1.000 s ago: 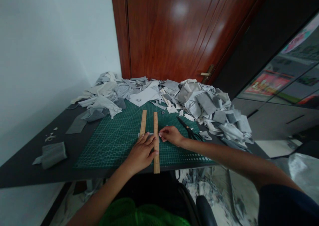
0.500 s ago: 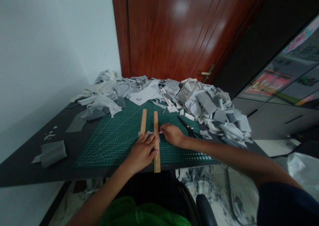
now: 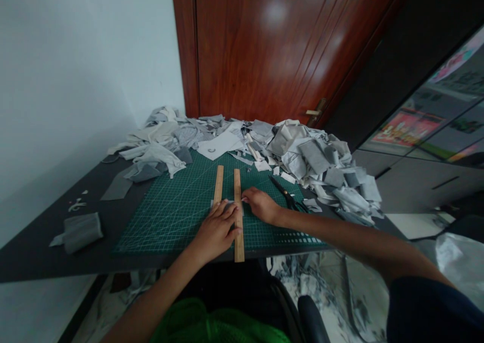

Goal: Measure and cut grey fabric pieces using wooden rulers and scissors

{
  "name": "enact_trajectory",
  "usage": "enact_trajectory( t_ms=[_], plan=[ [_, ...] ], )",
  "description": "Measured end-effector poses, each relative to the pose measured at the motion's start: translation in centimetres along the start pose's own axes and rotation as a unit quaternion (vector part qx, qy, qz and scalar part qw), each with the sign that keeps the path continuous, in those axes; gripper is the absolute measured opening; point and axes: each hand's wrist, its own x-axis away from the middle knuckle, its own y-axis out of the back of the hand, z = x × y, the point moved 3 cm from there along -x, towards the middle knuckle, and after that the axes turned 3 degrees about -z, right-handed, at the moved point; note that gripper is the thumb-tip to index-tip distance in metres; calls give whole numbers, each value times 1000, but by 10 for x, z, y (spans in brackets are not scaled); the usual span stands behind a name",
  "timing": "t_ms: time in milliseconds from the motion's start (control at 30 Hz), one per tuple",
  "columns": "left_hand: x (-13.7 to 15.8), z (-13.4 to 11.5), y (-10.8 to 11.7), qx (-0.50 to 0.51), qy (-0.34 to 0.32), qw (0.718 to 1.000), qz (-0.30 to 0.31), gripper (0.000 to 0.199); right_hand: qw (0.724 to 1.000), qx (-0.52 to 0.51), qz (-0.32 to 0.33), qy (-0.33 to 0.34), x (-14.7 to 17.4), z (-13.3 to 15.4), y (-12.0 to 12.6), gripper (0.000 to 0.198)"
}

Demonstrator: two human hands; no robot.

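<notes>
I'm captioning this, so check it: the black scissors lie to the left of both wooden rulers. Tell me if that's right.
Wrong side: the head view shows the black scissors lying to the right of both wooden rulers.

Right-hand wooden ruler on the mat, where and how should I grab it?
Likely take the ruler by its near end, coming from the person's side, pinching above and below: that end juts past the front edge of the table, while the left hand rests on its middle.
</notes>
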Motion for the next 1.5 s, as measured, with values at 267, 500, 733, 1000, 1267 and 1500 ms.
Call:
enact_trajectory(
  t_ms=[267,500,733,1000,1267,1500],
  plan=[
    [-1,-1,0,-21,6,1000,16,56,1000,-4,3,3,-1,-4,-5,17],
    [-1,-1,0,-22,6,1000,16,55,1000,-13,1,6,-2,-3,-9,19],
    [0,0,0,-16,0,1000,-1,53,999,-31,-8,12,1,-4,-12,18],
    [-1,-2,2,-21,-1,1000,6,54,998,-56,-28,26,6,-4,-15,19],
    [-1,-2,2,-19,3,1000,12,54,997,-58,-54,21,0,-7,-14,18],
    [0,-1,1,-13,-2,1000,-2,56,997,-59,-53,20,-9,-12,-15,21]
  ],
)
